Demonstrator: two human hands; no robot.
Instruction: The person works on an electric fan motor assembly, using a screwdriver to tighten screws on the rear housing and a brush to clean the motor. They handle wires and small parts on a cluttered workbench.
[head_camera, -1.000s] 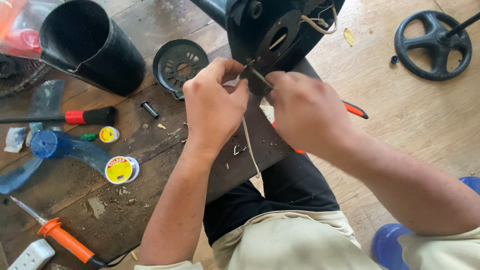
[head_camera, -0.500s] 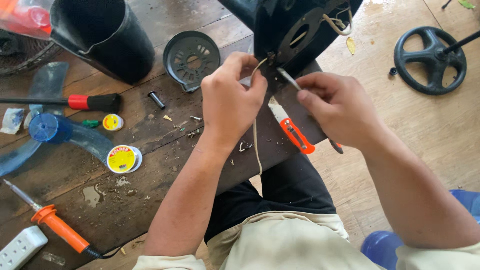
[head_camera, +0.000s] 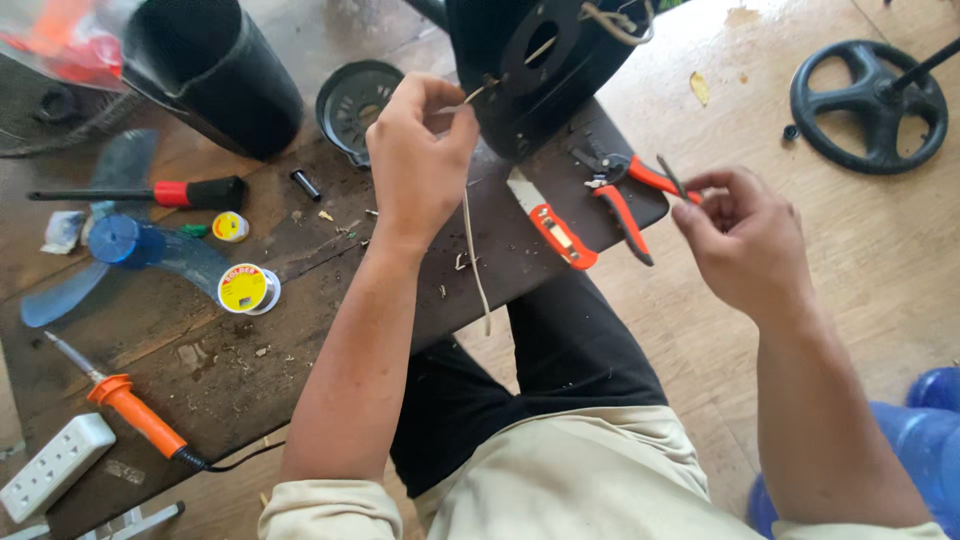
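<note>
At bench edge | L hand (head_camera: 420, 150) pinches white wire (head_camera: 472, 240) by black fan housing (head_camera: 545, 70), wire hangs twd lap | R hand (head_camera: 745, 235) apart to right, fingers nipping thin dark piece (head_camera: 670, 175), just beside red pliers (head_camera: 625, 195)

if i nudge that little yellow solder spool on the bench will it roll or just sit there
The solder spool lies flat on its flange on the wooden bench, so it would probably slide rather than roll. It looks small and likely heavy for its size. Tipped onto its round rim it could roll toward the blue fan blade.
</note>
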